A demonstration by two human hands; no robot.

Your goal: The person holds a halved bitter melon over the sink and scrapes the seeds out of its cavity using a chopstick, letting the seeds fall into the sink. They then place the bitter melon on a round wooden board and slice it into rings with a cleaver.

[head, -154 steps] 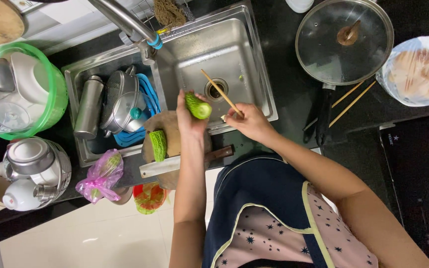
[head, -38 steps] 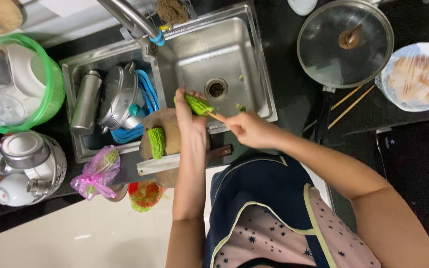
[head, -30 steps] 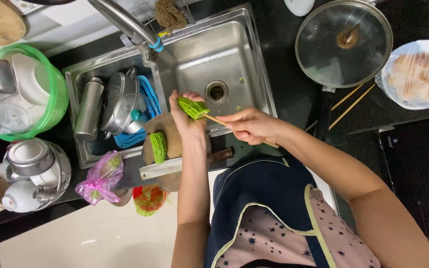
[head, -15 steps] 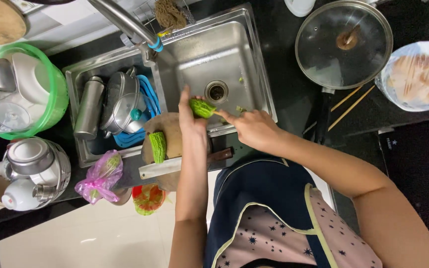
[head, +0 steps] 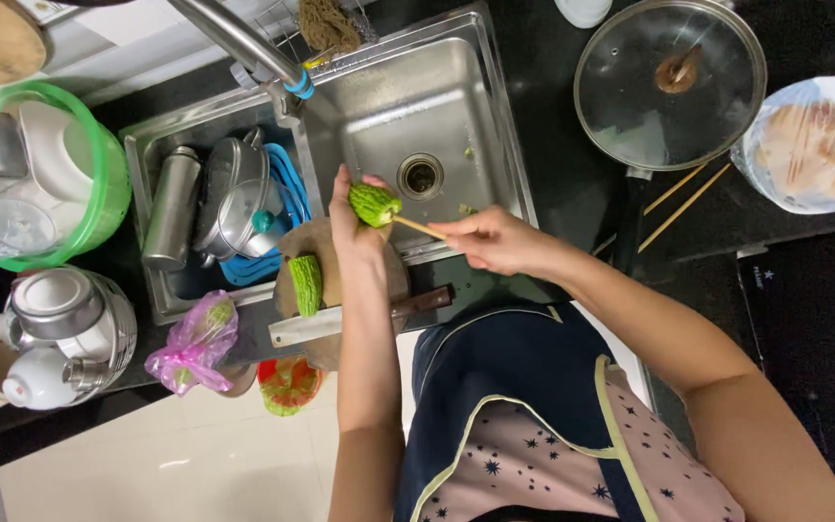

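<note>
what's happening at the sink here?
A person stands at the sink. The left hand holds a piece of bumpy green gourd over the basin, and the right hand pokes a chopstick into its end. Another gourd piece lies on the round cutting board, beside a cleaver.

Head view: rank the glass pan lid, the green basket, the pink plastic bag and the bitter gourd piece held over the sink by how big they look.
1. Glass pan lid, largest.
2. Green basket, partly cut off at the left edge, so its place against the lid is unsure.
3. Pink plastic bag.
4. Bitter gourd piece in the left hand, smallest.
</note>
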